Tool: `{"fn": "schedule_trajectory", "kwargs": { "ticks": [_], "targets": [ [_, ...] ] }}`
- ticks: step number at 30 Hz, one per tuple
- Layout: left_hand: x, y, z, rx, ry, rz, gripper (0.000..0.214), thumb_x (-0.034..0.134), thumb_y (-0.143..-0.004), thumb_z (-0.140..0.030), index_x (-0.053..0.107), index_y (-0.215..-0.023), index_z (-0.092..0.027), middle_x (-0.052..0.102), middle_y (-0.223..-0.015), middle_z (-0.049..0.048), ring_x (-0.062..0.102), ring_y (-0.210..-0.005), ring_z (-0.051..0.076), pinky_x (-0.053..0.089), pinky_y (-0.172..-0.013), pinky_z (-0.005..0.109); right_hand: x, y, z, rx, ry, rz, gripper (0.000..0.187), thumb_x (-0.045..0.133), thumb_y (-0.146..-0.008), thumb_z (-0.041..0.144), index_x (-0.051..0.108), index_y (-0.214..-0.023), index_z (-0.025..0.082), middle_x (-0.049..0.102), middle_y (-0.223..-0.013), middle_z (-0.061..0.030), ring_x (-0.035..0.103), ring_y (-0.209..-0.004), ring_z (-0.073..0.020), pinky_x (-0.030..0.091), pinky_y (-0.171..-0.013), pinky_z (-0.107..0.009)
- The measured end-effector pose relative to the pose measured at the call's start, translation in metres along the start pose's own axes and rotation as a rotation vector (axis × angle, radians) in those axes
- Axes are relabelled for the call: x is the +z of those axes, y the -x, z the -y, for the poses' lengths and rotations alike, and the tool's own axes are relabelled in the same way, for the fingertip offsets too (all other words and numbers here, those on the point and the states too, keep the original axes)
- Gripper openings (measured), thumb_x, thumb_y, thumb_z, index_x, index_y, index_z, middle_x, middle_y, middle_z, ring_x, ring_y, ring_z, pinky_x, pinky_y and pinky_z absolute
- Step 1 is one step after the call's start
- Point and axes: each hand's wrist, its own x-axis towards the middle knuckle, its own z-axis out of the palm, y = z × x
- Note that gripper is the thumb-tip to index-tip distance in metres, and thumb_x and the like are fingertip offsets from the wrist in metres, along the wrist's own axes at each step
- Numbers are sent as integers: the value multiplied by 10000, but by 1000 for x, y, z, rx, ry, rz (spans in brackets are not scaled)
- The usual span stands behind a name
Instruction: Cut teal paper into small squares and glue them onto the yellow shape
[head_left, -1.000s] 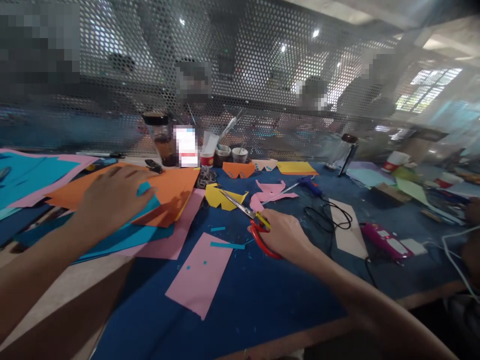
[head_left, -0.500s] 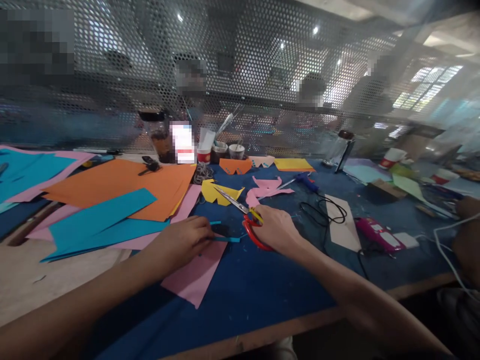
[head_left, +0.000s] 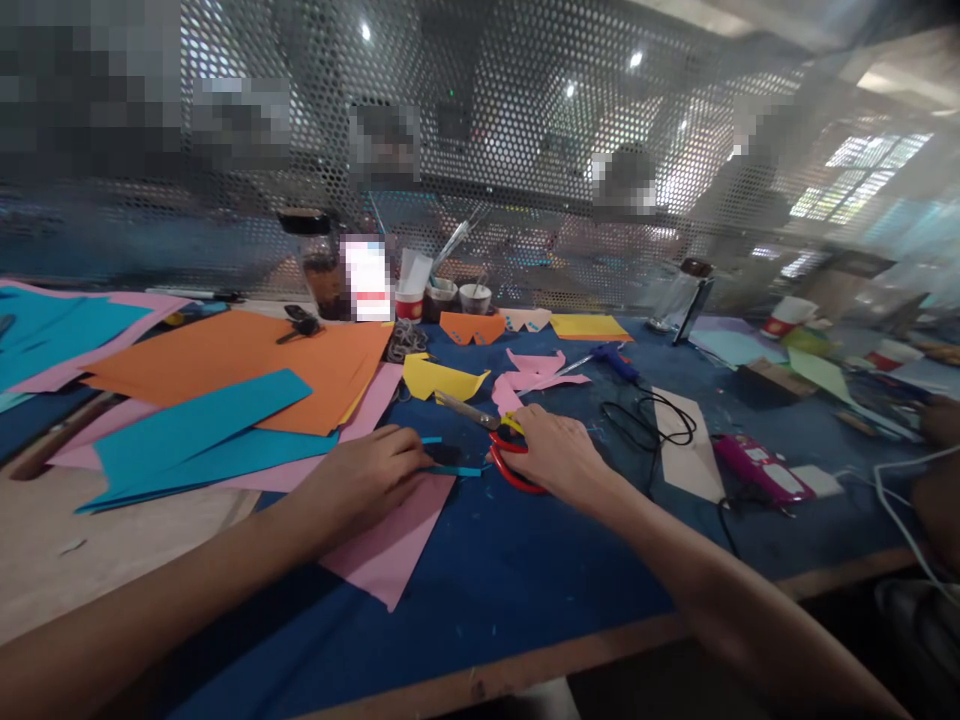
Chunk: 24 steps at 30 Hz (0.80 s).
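Note:
My left hand (head_left: 386, 465) has its fingers closed on a thin blue paper strip (head_left: 459, 471), whose end sticks out to the right. Beneath that hand lies a pink sheet of paper (head_left: 397, 550). My right hand (head_left: 559, 450) grips a pair of scissors (head_left: 517, 484) with red and yellow handles, and the blades point left, away from the strip. Just beyond the blades is a cut yellow paper piece (head_left: 444, 380). A cut pink paper piece (head_left: 534, 375) lies behind my right hand.
Orange sheets (head_left: 247, 365) and folded blue paper (head_left: 202, 440) cover the left side. A blue glue gun (head_left: 616, 362) with a black cable lies right, near a magenta box-like object (head_left: 763, 468). Cups (head_left: 474, 298), a jar (head_left: 321, 265) and a perforated metal screen (head_left: 510, 120) stand behind.
The scissor tips have dipped slightly toward the table. Both hands keep nearly the same places and grips, while the camera view has shifted a little.

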Motion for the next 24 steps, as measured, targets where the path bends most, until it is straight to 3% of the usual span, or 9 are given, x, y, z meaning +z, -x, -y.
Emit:
{"fn": "schedule_trajectory", "kwargs": {
  "ticks": [10, 14, 18, 21, 24],
  "targets": [
    [0, 1, -1, 101, -107, -51, 285, 461, -1044, -196, 729, -951, -161, 702, -899, 90, 638, -827, 244, 463, -669, 342, -6, 2, 0, -23, 11, 18, 418, 628, -966, 469, 664, -1212, 133, 704, -1153, -148, 704, -1052, -332, 504, -853, -387],
    [3, -1, -4, 62, -117, -33, 286, 460, -1022, -175, 707, -878, -163, 704, -867, 89, 642, -814, 238, 449, -662, 332, -7, 3, -1, -39, -2, 19, 399, 651, -959, 444, 669, -1226, 147, 695, -1174, -137, 687, -1092, -321, 500, -881, -380],
    [-5, -7, -9, -227, 106, -46, 203, 496, -946, -171, 671, -844, -179, 705, -860, 62, 654, -807, 221, 437, -652, 311, -8, 3, -2, -49, -24, 33, 391, 653, -963, 442, 670, -1249, 176, 682, -1195, -125, 668, -1127, -316, 493, -901, -382],
    [-18, -12, -10, -536, 450, -77, 129, 563, -896, -256, 648, -811, -209, 692, -784, 7, 628, -705, 182, 440, -627, 282, -9, 4, -1, -54, -31, 45, 383, 650, -965, 433, 675, -1240, 167, 674, -1185, -130, 665, -1118, -313, 487, -904, -380],
    [-27, -15, -7, -692, 791, -90, 152, 609, -879, -340, 641, -800, -214, 684, -712, -9, 635, -667, 177, 474, -631, 279, -10, 5, -2, -65, -29, 54, 372, 647, -968, 437, 683, -1204, 152, 667, -1178, -137, 666, -1092, -307, 487, -890, -371]
  ]
}}
